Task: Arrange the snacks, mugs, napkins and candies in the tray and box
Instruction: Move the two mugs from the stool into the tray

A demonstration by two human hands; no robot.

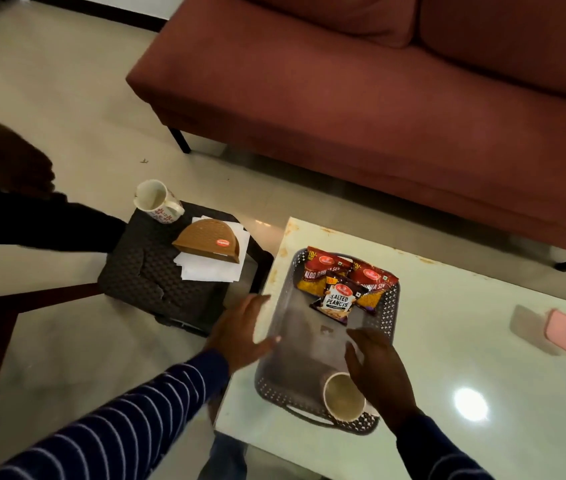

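Grey plastic tray [276,327] sits on the white table [465,358], three snack packets [338,284] at its far end and a mug [343,396] in its near right corner. Your right hand [378,368] hovers beside that mug, fingers apart; your left hand [240,330], fingers spread, hangs over the tray's left rim. Left, a dark stool [146,271] carries another mug [157,200], napkins [212,268] and a brown holder [208,242].

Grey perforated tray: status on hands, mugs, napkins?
Left hand and right hand open, empty. Grey perforated tray holds three snack packets, one white mug. Second patterned mug, white napkins on dark stool.
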